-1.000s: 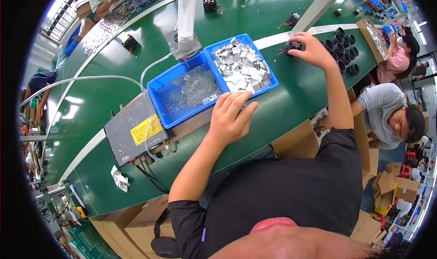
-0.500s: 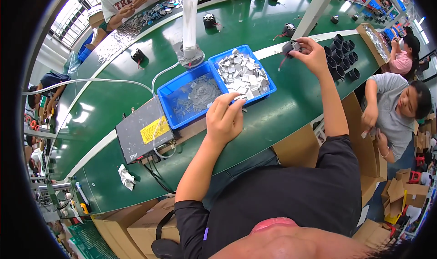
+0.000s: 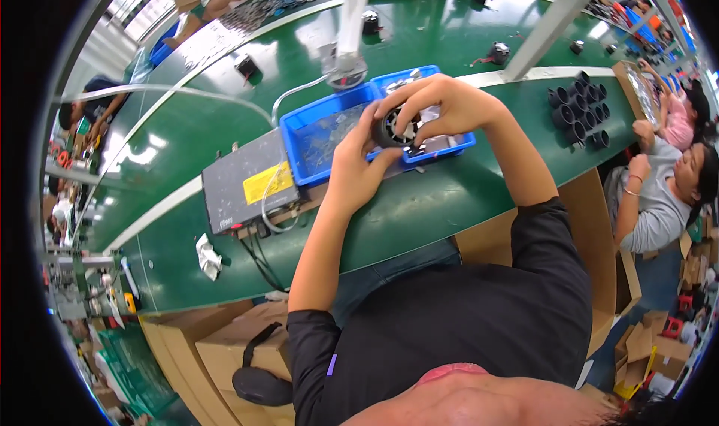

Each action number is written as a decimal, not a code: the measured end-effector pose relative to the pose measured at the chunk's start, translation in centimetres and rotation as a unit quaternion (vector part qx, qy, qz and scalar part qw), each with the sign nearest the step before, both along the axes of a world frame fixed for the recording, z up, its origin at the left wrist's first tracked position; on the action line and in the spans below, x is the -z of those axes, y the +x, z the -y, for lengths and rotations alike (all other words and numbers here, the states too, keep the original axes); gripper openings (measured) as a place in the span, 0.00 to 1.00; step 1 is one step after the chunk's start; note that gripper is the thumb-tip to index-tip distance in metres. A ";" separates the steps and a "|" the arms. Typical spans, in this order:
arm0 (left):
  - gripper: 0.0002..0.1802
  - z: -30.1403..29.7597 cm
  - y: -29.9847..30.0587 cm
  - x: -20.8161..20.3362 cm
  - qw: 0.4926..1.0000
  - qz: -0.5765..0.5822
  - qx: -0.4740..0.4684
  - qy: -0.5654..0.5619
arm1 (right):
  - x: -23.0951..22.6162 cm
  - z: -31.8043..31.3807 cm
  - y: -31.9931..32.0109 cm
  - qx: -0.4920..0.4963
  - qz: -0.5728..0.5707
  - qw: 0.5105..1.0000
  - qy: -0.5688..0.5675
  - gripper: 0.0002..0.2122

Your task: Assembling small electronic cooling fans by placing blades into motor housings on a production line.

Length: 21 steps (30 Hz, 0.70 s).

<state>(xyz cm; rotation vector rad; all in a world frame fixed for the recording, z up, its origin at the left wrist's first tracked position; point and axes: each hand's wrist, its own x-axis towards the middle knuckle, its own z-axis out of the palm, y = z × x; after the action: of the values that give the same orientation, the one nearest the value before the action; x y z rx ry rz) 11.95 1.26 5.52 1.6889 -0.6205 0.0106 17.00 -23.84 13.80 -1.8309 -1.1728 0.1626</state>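
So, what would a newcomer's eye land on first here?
Probably the black round part, mid-picture, held between the person's left grip and right grip, seen against two bright blue bins. Next might come the yellow label on the grey box left of the bins, then the clustered black cups farther right on the green table.

The bare left grip (image 3: pixel 355 164) curves toward one o'clock, thumb (image 3: pixel 383 162) extended; the bare right grip (image 3: pixel 442 107) arches toward nine o'clock.
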 end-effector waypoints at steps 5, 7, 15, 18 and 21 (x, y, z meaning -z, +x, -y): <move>0.44 -0.9 1.0 0.2 0.997 -0.020 -0.078 -0.016 | 2.8 -2.0 1.3 0.060 -0.003 0.997 0.053 0.17; 0.43 -1.1 1.3 0.5 0.992 -0.073 -0.088 -0.050 | 3.9 -2.8 1.1 0.140 -0.010 0.986 0.090 0.17; 0.42 -0.4 2.8 -1.2 0.965 -0.049 -0.169 -0.197 | 6.3 -6.3 -1.2 0.306 0.086 0.936 0.153 0.21; 0.42 0.0 2.9 -1.6 0.955 -0.048 -0.175 -0.233 | 6.7 -6.8 -1.7 0.314 0.089 0.927 0.186 0.23; 0.42 0.2 3.1 -1.6 0.952 -0.033 -0.175 -0.248 | 6.6 -7.2 -2.1 0.286 0.060 0.935 0.200 0.27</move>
<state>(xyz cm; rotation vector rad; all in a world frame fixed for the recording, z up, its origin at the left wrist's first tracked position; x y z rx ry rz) 15.02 1.05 7.09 1.2813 -0.2308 0.3370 14.85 -16.67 7.20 -1.7459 -0.6422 -0.4947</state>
